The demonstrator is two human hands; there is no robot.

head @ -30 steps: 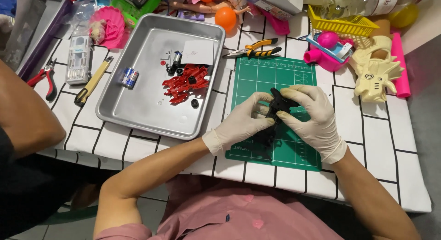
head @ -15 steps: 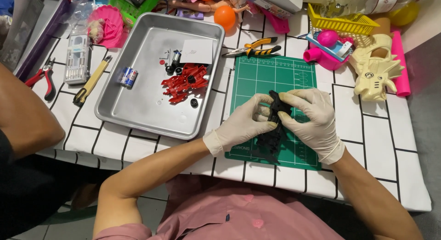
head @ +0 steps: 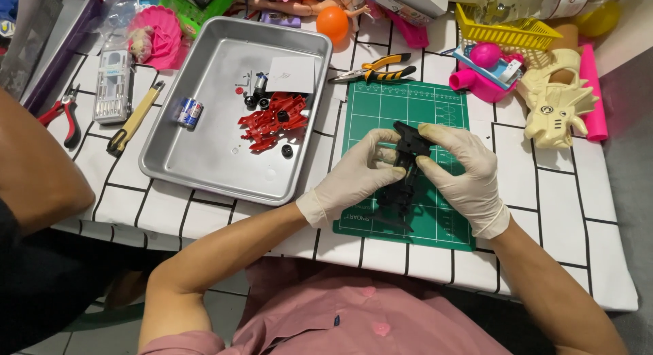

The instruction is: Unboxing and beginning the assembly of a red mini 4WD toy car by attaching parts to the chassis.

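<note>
Both of my hands wear pale latex gloves and grip a black plastic toy chassis [head: 407,166] over a green cutting mat [head: 435,110]. My left hand [head: 350,178] clasps its left side. My right hand [head: 462,175] pinches its upper end with thumb and fingers. The lower part of the black piece rests on the mat between my palms. To the left stands a metal tray [head: 211,158] with red plastic toy parts [head: 273,119], small black parts, a blue battery [head: 188,113] and a white paper slip [head: 291,74].
Yellow-handled pliers [head: 377,69] lie above the mat. A cream toy figure [head: 554,107], pink toy parts and a yellow basket [head: 507,30] sit at the right. A yellow-handled tool [head: 134,118], red pliers [head: 62,113] and another person's arm [head: 34,168] are at the left.
My hands have shifted slightly on the black piece, with the right fingers now pinching its upper end. Nothing else on the table moved.
</note>
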